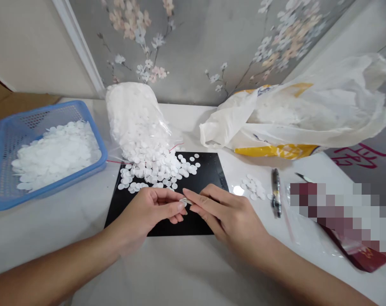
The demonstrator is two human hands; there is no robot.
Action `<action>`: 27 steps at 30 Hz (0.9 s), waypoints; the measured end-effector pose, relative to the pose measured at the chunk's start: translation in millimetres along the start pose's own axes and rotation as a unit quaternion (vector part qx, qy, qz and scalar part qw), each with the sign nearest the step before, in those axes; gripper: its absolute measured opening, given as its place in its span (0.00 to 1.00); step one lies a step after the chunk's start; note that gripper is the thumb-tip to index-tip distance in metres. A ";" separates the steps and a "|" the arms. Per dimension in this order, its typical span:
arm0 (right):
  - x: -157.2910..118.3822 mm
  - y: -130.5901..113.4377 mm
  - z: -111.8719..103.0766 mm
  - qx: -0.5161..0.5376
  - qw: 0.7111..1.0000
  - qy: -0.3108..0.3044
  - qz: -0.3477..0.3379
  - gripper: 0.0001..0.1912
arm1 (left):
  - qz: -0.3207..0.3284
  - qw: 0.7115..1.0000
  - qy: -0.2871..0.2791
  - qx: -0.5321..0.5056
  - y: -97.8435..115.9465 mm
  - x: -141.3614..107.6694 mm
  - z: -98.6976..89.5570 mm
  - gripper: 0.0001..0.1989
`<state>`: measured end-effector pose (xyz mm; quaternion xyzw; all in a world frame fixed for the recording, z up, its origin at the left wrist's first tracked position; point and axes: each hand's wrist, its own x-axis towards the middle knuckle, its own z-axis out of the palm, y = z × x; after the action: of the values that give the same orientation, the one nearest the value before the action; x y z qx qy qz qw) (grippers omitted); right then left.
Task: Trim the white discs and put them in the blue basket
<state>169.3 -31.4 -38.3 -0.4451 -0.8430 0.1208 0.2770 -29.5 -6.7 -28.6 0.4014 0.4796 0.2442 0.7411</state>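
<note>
Over a black mat [180, 225], my left hand [163, 206] and my right hand [225, 210] meet at the fingertips. Both pinch one small white disc [185, 201], mostly covered by the fingers. Just beyond them, a pile of white discs [157, 170] spreads over the mat's far half. It spills from the mouth of a clear plastic bag [132, 110] filled with the same discs.
At the left stands a blue basket [102, 159] holding many white discs. A white and yellow plastic bag [276, 127] lies at the back right. Right of the mat are a small group of discs [253, 187], a pen [276, 193] and a dark red packet [368, 257].
</note>
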 end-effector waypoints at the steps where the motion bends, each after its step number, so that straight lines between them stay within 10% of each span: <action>1: -0.1 0.1 -0.1 -0.001 1.000 -0.002 0.002 0.17 | -0.001 1.000 0.000 0.002 0.2 -0.1 0.0 0.05; 12: -1.4 0.8 1.5 -0.020 1.000 -0.002 0.009 0.16 | -0.019 1.000 0.007 0.004 1.3 0.2 3.4 0.06; 22: 7.7 29.9 -2.8 0.017 0.973 -0.050 0.226 0.11 | 0.069 0.994 0.084 -0.007 13.9 7.4 -17.1 0.10; 27: 7.6 32.1 6.4 0.104 0.978 -0.036 0.180 0.09 | 0.110 0.989 0.096 -0.022 16.9 11.6 -24.8 0.08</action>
<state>184.2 -6.5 -55.2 -0.5536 -0.7414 0.2713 0.2652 -46.8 20.3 -26.0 0.4101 0.4961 0.3725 0.6685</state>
